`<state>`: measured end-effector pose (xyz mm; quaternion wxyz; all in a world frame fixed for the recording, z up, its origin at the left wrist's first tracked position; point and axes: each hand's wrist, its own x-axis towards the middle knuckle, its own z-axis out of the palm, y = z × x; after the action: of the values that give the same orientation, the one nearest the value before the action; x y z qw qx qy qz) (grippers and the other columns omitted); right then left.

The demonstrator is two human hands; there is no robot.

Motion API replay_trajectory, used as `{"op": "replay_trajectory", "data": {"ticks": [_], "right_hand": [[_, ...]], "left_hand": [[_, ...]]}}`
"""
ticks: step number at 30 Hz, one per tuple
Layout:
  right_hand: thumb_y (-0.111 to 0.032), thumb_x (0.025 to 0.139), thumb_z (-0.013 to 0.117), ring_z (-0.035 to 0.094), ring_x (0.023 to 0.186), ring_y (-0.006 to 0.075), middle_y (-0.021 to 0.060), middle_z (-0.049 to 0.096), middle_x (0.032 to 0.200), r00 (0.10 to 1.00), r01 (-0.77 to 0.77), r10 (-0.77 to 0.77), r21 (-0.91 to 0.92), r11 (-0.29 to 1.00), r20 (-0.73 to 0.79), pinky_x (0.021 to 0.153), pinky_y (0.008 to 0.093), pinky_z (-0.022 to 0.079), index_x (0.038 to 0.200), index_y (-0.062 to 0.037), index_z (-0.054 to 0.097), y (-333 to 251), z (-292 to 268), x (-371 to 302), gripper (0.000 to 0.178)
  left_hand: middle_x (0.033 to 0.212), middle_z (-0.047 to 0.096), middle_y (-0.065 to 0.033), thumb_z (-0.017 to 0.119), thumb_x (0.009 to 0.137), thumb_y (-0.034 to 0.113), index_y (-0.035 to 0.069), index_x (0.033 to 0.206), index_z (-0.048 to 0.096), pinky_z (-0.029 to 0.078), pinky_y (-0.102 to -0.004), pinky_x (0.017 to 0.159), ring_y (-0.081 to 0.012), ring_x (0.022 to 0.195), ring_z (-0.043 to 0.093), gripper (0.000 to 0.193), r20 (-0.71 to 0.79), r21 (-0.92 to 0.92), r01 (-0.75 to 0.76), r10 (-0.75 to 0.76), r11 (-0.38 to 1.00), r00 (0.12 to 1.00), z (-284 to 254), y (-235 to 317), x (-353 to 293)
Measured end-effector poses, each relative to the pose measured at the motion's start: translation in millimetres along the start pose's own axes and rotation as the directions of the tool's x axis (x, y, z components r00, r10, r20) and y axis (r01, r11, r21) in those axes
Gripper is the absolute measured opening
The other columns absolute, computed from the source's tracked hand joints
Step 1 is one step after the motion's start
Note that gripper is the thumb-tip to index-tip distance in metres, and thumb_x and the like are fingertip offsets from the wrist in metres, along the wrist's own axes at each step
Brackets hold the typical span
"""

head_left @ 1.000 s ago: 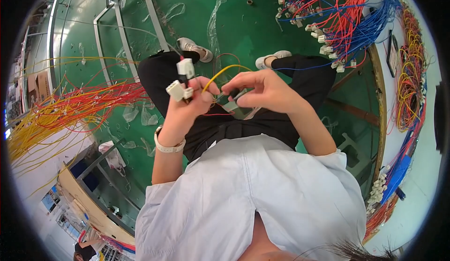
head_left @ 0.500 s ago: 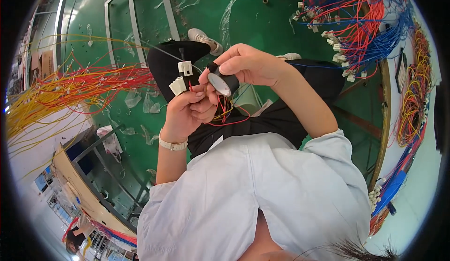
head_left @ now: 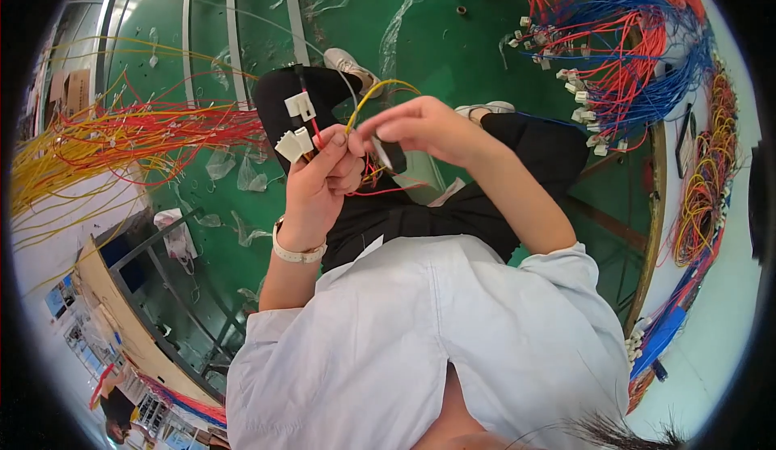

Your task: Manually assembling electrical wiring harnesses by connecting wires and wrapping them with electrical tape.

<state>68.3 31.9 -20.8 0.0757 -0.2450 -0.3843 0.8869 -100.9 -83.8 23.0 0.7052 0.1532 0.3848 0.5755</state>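
1. A yellow wire (head_left: 388,83) is gripped in the curled left hand (head_left: 327,167), above whose thumb side white connectors (head_left: 294,144) are held out.
2. The right hand (head_left: 428,130) is held with fingers extended toward the left; its grip cannot be made out.
3. A dark tape roll (head_left: 394,157) is partly covered by the right fingers.
4. Red and yellow wires (head_left: 178,139) are strung at left.
5. Red and blue wires (head_left: 647,38), tipped with white plugs (head_left: 584,116), are bunched at upper right.

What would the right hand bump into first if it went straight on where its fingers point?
Probably the left hand, near where it grips the yellow wire; they look very close, and whether they touch is unclear.
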Motion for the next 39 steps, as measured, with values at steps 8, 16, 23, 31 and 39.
{"op": "replay_trajectory", "data": {"ticks": [8, 16, 23, 31, 39], "right_hand": [[-0.022, 0.095, 0.050, 0.064, 0.084, 0.0143, 0.0112, 0.066, 0.097, 0.985, 0.077, -0.035, 0.254, 0.964, -0.168, 0.074, 0.0265, 0.052, 0.105, 0.0061, 0.061, 12.2, 37.5, 29.2, 0.032], [-0.012, 0.089, 0.049, 0.058, 0.095, 0.0121, 0.0082, 0.062, 0.104, 0.976, 0.208, -0.198, 0.127, 0.970, -0.088, 0.085, 0.0289, 0.045, 0.124, 0.0061, 0.052, 12.4, 35.0, 2.7, 0.040], [-0.012, 0.079, 0.065, 0.057, 0.100, 0.0113, 0.0053, 0.062, 0.108, 0.987, 0.148, -0.155, -0.170, 0.974, -0.032, 0.092, 0.0262, 0.043, 0.117, 0.0020, 0.058, -21.4, 22.3, -17.7, 0.041], [-0.009, 0.070, 0.066, 0.057, 0.100, 0.0148, 0.0072, 0.061, 0.103, 0.969, 0.232, -0.223, -0.084, 0.969, 0.104, 0.092, 0.0287, 0.044, 0.108, 0.0022, 0.059, -16.7, 12.7, -16.9, 0.041], [-0.013, 0.069, 0.075, 0.058, 0.088, 0.0137, 0.0091, 0.057, 0.105, 0.926, 0.377, -0.375, 0.079, 0.923, -0.041, 0.083, 0.0262, 0.049, 0.142, 0.0034, 0.029, -15.5, 36.6, -39.8, 0.087]], "left_hand": [[0.059, 0.026, 0.0086, 0.045, 0.098, 0.019, 0.006, 0.087, 0.054, 0.017, -0.0205, 0.044, -0.0025, 0.048, 0.022, 0.020, -0.031, -0.058, 0.065, -0.067, 0.996, 0.997, -1.0, -11.4, -2.5], [0.058, 0.027, 0.0086, 0.045, 0.098, 0.020, 0.003, 0.088, 0.056, 0.017, -0.0220, 0.043, -0.0030, 0.047, 0.024, 0.023, -0.072, -0.059, 0.047, -0.051, 0.997, 0.996, 1.3, -13.7, -0.6], [0.058, 0.025, 0.0089, 0.045, 0.098, 0.019, 0.004, 0.090, 0.056, 0.018, -0.0205, 0.043, -0.0023, 0.047, 0.022, 0.021, 0.026, -0.116, 0.180, -0.178, 0.977, 0.984, -5.3, -2.8, -1.0], [0.060, 0.040, 0.0065, 0.050, 0.097, 0.017, 0.003, 0.089, 0.058, 0.020, -0.0211, 0.044, -0.0027, 0.049, 0.027, 0.018, -0.042, 0.010, 0.121, -0.120, 0.993, 0.992, 4.7, -10.5, 0.6], [0.073, 0.052, 0.0047, 0.053, 0.094, 0.006, 0.003, 0.091, 0.059, 0.026, -0.0192, 0.049, -0.0003, 0.057, 0.037, 0.007, -0.199, 0.373, -0.264, 0.355, 0.889, 0.914, 16.2, -31.6, 4.9]]}}
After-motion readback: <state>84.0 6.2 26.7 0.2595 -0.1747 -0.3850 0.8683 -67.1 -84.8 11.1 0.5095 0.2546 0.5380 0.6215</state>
